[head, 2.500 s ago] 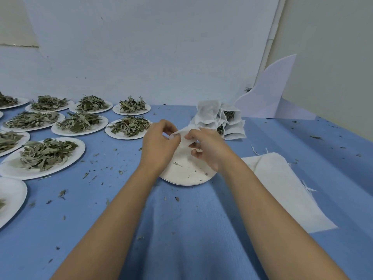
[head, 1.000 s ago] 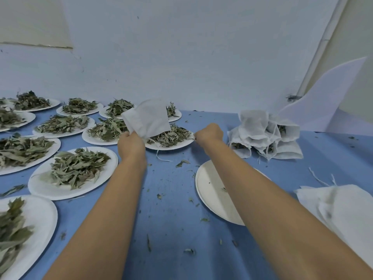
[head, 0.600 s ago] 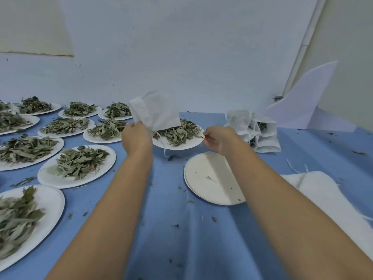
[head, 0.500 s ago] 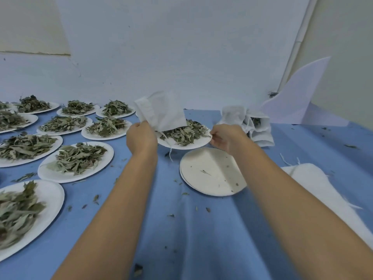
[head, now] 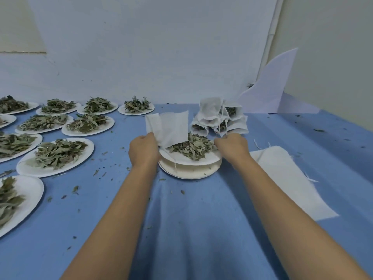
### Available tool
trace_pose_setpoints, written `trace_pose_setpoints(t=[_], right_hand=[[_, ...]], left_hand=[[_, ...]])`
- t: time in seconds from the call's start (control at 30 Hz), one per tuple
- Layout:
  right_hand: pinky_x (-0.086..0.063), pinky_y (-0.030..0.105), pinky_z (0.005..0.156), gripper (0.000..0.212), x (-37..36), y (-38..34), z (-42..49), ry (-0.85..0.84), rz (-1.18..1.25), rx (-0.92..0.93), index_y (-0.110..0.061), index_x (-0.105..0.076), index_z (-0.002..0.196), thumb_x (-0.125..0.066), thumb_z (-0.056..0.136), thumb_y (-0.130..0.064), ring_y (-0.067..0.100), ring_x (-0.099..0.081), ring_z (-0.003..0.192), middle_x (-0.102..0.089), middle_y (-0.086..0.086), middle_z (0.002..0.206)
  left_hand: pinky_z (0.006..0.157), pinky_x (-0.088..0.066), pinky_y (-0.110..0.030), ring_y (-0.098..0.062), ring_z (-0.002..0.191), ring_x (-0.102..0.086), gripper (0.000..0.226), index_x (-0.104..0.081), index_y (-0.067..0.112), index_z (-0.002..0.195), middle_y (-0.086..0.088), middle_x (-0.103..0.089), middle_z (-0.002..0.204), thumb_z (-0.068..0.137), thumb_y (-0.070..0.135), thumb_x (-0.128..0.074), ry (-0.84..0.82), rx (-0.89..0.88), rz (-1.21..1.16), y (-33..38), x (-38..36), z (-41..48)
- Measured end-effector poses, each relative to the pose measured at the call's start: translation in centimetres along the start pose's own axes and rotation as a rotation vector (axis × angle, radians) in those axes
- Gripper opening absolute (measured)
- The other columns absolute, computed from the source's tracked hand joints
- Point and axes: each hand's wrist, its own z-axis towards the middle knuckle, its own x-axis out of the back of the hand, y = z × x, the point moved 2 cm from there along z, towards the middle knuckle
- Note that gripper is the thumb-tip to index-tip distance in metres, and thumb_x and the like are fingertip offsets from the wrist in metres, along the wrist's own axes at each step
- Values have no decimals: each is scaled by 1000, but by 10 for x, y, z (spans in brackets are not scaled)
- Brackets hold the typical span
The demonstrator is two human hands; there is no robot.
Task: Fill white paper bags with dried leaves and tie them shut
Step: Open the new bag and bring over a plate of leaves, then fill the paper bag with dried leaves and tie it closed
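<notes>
Paper bag (head: 169,128), flat and fibrous, is pinched in my left hand (head: 143,151); my right hand (head: 232,147) grips the round plate (head: 187,160) rim.

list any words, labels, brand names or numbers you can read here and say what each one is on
None: no readable text shows anywhere in this view.
The white paper bag held in the left hand is blank.
The plate of leaves gripped by the right hand is unprinted.
The filled bags, the flat stack of empty bags and the wall carry no markings.
</notes>
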Motion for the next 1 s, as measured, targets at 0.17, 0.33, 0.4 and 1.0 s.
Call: trace_pose_setpoints(t=[0.17, 0.33, 0.4, 1.0], right_hand=[[-20, 30, 46, 35, -5, 2, -4, -25, -32, 26, -14, -29, 55, -50, 82, -5, 16, -28, 52, -32, 2, 56], [-35, 29, 62, 12, -3, -3, -12, 114, -110, 112, -6, -60, 81, -50, 86, -13, 30, -51, 85, -56, 11, 88], [-34, 30, 81, 29, -5, -15, -19, 198, -150, 300, -7, -61, 112, -51, 88, -20, 27, -47, 110, -54, 11, 115], [1, 41, 113, 58, -38, -29, -33, -256, -242, 568, -44, -35, 141, -47, 87, -61, 7, 1, 144, -13, -9, 159]], left_hand=[[63, -36, -33, -33, 82, -62, 23, -41, 12, 64, -14, -58, 80, 88, 15, -40, 4, -23, 47, -5, 4, -4], [59, -27, -31, -21, 76, -45, 27, -32, 16, 63, -5, -42, 69, 89, 14, -40, 13, 2, -18, -5, 6, -2], [63, -26, -32, -19, 76, -39, 25, -32, 18, 65, -7, -41, 75, 89, 14, -40, 1, 27, -87, -2, 5, -1], [49, -32, -12, -15, 73, -52, 24, -60, 16, 102, 0, -61, 79, 100, 25, -38, 418, -409, -8, 12, 39, 1]])
